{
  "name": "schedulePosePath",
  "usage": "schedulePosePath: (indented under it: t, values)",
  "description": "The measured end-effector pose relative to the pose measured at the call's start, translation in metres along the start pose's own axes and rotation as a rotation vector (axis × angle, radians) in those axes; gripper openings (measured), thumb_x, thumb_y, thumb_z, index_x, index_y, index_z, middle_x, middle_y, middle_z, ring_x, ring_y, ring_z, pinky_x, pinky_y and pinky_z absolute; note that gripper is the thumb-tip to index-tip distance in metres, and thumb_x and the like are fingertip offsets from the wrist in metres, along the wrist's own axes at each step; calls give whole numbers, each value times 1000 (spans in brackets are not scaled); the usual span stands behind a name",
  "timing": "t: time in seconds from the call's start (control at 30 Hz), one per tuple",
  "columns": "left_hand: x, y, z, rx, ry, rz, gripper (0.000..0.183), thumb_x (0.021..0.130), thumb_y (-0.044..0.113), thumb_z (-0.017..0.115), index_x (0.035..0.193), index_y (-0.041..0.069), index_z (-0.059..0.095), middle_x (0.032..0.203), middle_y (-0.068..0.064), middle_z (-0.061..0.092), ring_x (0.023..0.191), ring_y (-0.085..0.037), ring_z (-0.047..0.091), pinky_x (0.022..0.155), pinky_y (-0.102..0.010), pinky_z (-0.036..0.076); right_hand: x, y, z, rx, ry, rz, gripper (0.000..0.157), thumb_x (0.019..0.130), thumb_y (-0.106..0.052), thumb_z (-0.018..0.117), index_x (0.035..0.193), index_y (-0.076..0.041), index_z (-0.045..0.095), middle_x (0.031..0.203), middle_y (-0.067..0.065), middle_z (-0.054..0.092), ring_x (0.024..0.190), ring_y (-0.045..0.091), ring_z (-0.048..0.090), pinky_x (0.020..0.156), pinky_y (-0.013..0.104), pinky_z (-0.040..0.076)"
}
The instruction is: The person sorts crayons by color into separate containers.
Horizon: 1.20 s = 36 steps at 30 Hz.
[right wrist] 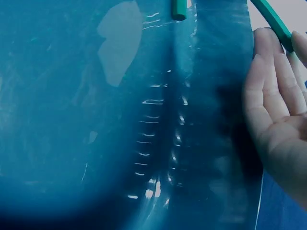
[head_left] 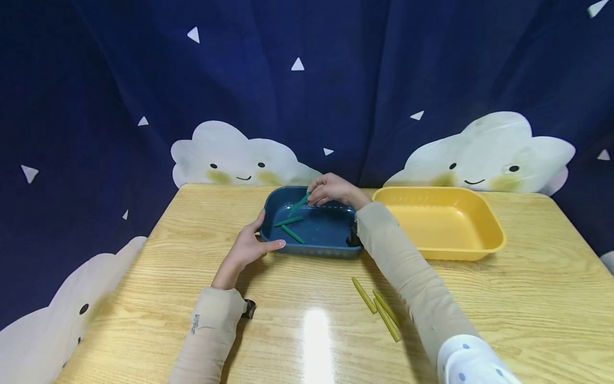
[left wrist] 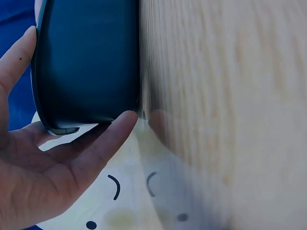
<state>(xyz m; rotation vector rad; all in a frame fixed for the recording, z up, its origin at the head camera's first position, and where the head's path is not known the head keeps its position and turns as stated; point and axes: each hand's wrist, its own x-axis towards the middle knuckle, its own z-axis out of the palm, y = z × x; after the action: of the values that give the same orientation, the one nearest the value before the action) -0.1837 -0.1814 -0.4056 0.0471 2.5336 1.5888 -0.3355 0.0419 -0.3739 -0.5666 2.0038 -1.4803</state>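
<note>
A dark blue plastic basin (head_left: pixel 326 226) stands at the back of the table. My left hand (head_left: pixel 247 245) holds its left end, thumb against the front wall and fingers by the side and rim. Over the far rim, my right hand (head_left: pixel 333 189) pinches a slim green crayon (head_left: pixel 299 204), which slants down into the basin. Two more green crayons lie on the basin floor at the left, one (head_left: pixel 289 221) behind the other (head_left: pixel 293 234). The right wrist view shows the held crayon (right wrist: pixel 274 20) between thumb and fingers, at the basin's edge.
A yellow basin (head_left: pixel 436 224) stands right of the blue one, partly behind my right forearm. Nearer me, several yellow crayons (head_left: pixel 364 295) lie loose on the wooden table (head_left: pixel 201 213). A dark blue curtain (head_left: pixel 268 96) with clouds hangs behind the table.
</note>
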Motion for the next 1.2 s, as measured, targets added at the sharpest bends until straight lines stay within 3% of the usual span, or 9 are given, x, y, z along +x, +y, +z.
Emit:
schedulePosePath:
  t: [0.17, 0.27, 0.47, 0.7, 0.83, 0.93, 1.13, 1.2]
  values:
    - [0, 0, 0, 1, -4, -8, 96, 77, 22, 74, 147, 11, 9, 144, -20, 26, 68, -28, 54, 60, -35, 46, 1, 4, 1, -13, -53, 59, 17, 85, 2, 58, 100, 9, 58, 77, 8, 68, 74, 19, 66, 78, 40, 50]
    - [1, -1, 0, -2, -1, -10, 97, 77, 22, 75, 147, 11, 9, 144, -18, 26, 66, -30, 53, 59, -35, 45, 3, 6, 1, -59, -84, 87, 21, 85, 2, 58, 104, 12, 57, 75, 8, 67, 71, 18, 66, 73, 36, 52]
    - [2, -2, 0, 10, 10, -2, 97, 76, 21, 75, 147, 10, 9, 147, -17, 22, 66, -20, 53, 57, -28, 44, 7, 13, 3, -181, -132, 138, 25, 87, 3, 56, 110, 13, 56, 77, 8, 66, 68, 16, 65, 67, 31, 52]
    - [2, -3, 0, 11, 4, 1, 97, 77, 22, 75, 147, 10, 8, 148, -16, 18, 95, -29, 56, 65, -27, 45, 4, 15, 5, -258, -135, 173, 32, 87, 4, 54, 118, 10, 55, 89, 19, 67, 76, 22, 67, 72, 34, 52]
    - [1, -1, 0, -8, 2, -3, 96, 77, 21, 74, 147, 11, 9, 147, -17, 22, 74, -30, 55, 60, -33, 45, 1, 12, 5, -297, -129, 176, 36, 86, 4, 55, 122, 7, 54, 94, 22, 66, 80, 25, 66, 73, 35, 52]
    - [0, 0, 1, -20, 1, -8, 96, 77, 20, 74, 147, 11, 9, 146, -17, 24, 61, -28, 51, 57, -35, 44, 0, 10, 5, -274, -103, 158, 36, 87, 2, 55, 122, 6, 54, 93, 20, 67, 78, 23, 66, 73, 35, 52]
    - [0, 1, -1, 1, 4, 8, 97, 77, 22, 75, 146, 8, 9, 147, -18, 22, 87, -26, 56, 64, -27, 45, -1, 6, 2, -102, -80, 73, 36, 88, -1, 56, 123, 9, 52, 95, 18, 66, 78, 21, 66, 75, 36, 51]
    - [0, 0, -1, -5, 1, 0, 96, 77, 22, 75, 147, 8, 9, 146, -18, 24, 86, -30, 56, 64, -29, 46, -2, 3, 0, -46, -68, 59, 38, 88, -2, 57, 124, 9, 51, 95, 18, 66, 79, 22, 66, 77, 38, 51]
